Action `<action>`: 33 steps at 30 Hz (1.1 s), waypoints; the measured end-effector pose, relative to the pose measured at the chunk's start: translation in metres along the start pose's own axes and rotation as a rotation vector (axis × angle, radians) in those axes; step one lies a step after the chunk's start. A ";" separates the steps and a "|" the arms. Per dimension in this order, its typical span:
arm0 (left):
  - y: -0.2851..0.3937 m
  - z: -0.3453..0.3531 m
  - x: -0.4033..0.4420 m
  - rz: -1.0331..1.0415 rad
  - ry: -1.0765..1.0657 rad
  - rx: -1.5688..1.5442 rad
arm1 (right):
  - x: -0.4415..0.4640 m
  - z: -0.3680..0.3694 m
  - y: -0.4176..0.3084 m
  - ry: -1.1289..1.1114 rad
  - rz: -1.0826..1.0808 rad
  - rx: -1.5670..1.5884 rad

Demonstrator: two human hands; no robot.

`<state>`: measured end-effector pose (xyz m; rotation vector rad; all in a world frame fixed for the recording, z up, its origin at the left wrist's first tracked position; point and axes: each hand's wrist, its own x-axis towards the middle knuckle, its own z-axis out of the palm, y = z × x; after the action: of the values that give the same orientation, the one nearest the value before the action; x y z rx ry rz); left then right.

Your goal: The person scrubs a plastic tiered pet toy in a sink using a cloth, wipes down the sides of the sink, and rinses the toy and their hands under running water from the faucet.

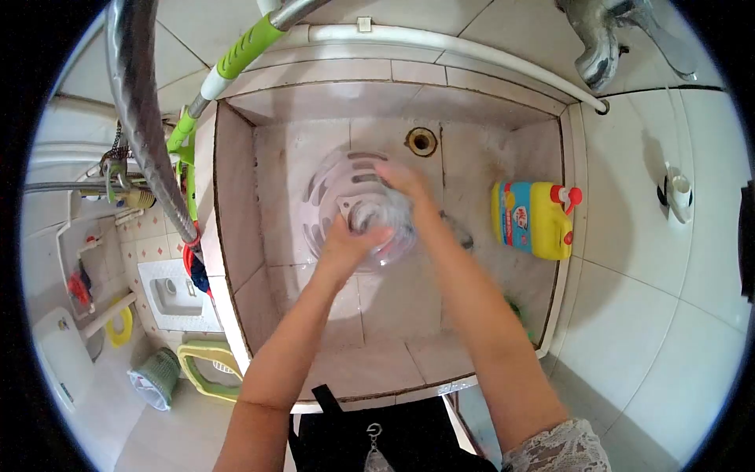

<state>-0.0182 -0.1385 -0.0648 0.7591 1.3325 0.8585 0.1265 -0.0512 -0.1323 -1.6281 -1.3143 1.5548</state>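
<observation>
Both hands are over the tiled sink, on a round, pale pink plastic piece with curved slots (322, 206). My left hand (346, 250) is closed around the near part of its raised middle, thumb pointing right. My right hand (405, 182) is closed at its far right side, with the fingertips by a slot. Between the hands is a whitish, see-through bulk (387, 211), blurred, so I cannot tell what it is. A yellow jug with a red cap and blue label (533, 220) lies right of my right forearm.
The sink has a raised tiled rim (224, 197) and a round drain hole (421, 141). A tap (602, 47) projects at the upper right. A green-and-silver pole (244, 51) leans across the upper left. On the floor at left are a squat toilet (177, 295) and a bin (157, 377).
</observation>
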 end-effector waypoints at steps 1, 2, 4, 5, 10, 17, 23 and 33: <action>0.015 -0.008 -0.003 -0.070 -0.055 0.134 | -0.008 -0.006 0.018 0.057 0.037 0.128; 0.023 -0.013 -0.005 -0.144 -0.115 0.269 | -0.058 -0.007 0.007 0.080 0.194 0.263; 0.023 -0.021 -0.001 -0.144 -0.326 0.425 | -0.114 0.009 0.039 0.277 0.141 0.297; 0.019 -0.022 -0.002 -0.149 -0.432 0.503 | -0.134 0.018 0.047 0.373 0.126 0.250; -0.003 -0.012 -0.013 -0.074 -0.526 0.666 | -0.112 0.009 -0.004 0.280 0.412 0.871; -0.031 -0.006 -0.023 0.192 -0.535 0.615 | -0.038 0.070 -0.066 -0.825 -0.054 -1.099; -0.009 0.001 -0.035 0.135 -0.375 0.831 | -0.142 -0.021 0.022 0.145 0.052 -0.053; -0.032 0.017 -0.050 0.465 -0.101 0.910 | -0.056 -0.005 -0.044 -0.545 0.077 -0.412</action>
<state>-0.0002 -0.1970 -0.0661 1.8482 1.4654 0.5144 0.1265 -0.0822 -0.0679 -1.5484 -1.9840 1.9607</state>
